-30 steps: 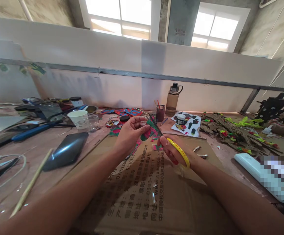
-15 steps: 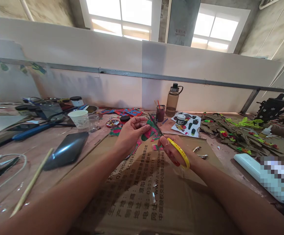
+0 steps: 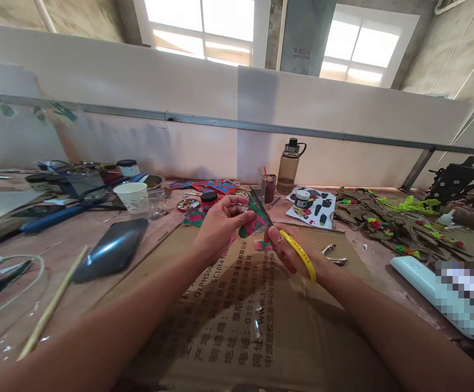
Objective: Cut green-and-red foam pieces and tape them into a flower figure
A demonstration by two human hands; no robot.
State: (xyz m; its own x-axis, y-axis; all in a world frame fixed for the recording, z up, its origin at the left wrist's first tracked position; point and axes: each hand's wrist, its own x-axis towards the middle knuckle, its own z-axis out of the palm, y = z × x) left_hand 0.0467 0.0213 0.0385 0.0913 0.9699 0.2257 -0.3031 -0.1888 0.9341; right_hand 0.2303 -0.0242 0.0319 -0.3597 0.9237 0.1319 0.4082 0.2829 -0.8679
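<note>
A left hand [image 3: 214, 226] pinches a green-and-pink piece [image 3: 246, 232] above printed cardboard [image 3: 294, 332] as a right hand [image 3: 287, 249] grips yellow-handled scissors [image 3: 302, 257], blades at the piece, in an apparent cutting step whose next move calls for fingertips clear of the blades.

Cardboard [image 3: 322, 332]: Chinese text, "www.huikangshipin", "0393-3646117"; pillar [image 3: 304, 32]: characters

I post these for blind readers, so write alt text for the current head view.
A left hand holds a painted pink-and-green piece at the blades of yellow-handled scissors in the right hand, above a printed brown cardboard sheet.
</note>
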